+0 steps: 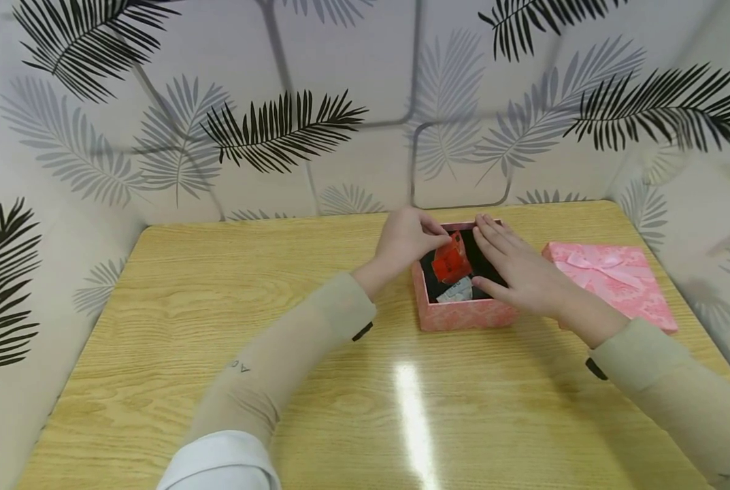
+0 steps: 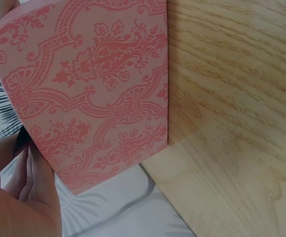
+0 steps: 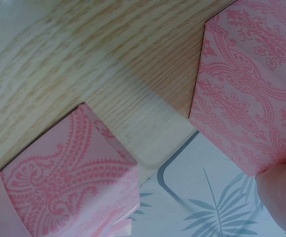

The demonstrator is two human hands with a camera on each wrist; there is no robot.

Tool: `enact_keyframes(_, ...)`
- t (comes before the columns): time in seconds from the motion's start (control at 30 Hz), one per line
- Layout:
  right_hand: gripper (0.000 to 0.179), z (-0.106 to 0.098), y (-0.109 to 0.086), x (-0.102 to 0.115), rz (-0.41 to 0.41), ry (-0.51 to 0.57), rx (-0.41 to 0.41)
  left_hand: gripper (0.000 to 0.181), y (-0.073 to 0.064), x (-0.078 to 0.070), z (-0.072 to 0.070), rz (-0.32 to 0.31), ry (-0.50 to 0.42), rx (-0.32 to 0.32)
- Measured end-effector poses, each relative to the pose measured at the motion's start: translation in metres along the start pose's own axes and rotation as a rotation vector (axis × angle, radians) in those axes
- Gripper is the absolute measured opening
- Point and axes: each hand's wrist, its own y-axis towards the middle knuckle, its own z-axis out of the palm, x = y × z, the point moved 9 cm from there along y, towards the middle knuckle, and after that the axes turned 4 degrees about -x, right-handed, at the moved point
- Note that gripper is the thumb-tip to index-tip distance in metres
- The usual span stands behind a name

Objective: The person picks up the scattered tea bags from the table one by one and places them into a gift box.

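A pink patterned box (image 1: 469, 316) with a black lining stands uncovered towards the back right of the table. Inside it lie a red packet (image 1: 450, 264) with clear edges and, nearer the front, a small whitish printed packet (image 1: 458, 291). My left hand (image 1: 404, 238) reaches over the box's left rim and pinches the red packet at its upper corner. In the left wrist view the box wall (image 2: 98, 89) hides the packet. My right hand (image 1: 520, 272) lies over the box's right side, fingers extended towards the back rim and thumb over the inside.
The pink lid (image 1: 612, 279) with a ribbon bow rests on the wooden table (image 1: 230, 292) to the right of the box, beyond my right hand. A leaf-patterned cloth wall (image 1: 352, 163) rises directly behind the table's back edge.
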Motion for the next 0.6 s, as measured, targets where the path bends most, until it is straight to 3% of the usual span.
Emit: enact_keyframes(0.6, 0.081, 0.001, 0.000, 0.000, -0.013, 0.014, -0.011, 0.010, -0.001, -0.014, 0.016, 0.060, 0.123, 0.042)
